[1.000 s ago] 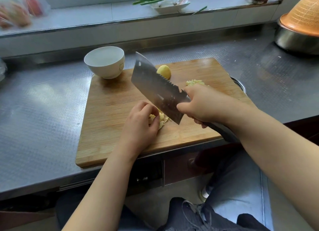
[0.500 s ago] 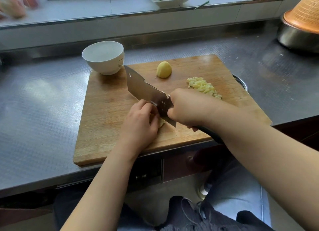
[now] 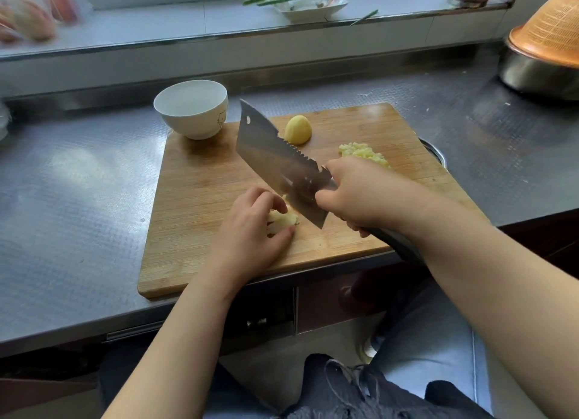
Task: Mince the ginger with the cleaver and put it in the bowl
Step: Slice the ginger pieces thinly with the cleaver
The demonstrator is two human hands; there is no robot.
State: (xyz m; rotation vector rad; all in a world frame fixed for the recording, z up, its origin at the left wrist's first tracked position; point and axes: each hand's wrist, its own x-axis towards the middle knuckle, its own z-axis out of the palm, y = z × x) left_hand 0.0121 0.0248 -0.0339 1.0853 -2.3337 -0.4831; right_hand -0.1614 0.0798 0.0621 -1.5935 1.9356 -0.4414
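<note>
A wooden cutting board [image 3: 200, 199] lies on the steel counter. My left hand [image 3: 250, 233] pins a small pale chunk of ginger [image 3: 280, 219] near the board's front middle. My right hand [image 3: 363, 193] grips the cleaver [image 3: 275, 161] by its handle, the blade raised and tilted just right of the held ginger. A peeled ginger piece [image 3: 298, 129] sits at the board's back. A pile of minced ginger [image 3: 363, 152] lies behind my right hand, partly hidden. The white bowl [image 3: 191, 108] stands empty at the board's back left corner.
A steel basin with an orange colander [image 3: 548, 42] on top stands at the far right. On the back ledge a white dish [image 3: 313, 3] holds green stalks. Blurred bags [image 3: 31, 14] sit at the far left. A round metal rim [image 3: 435, 155] peeks from under the board's right edge.
The cleaver came down onto the ginger half a second ago and has now lifted again. My left hand has stayed on the ginger chunk.
</note>
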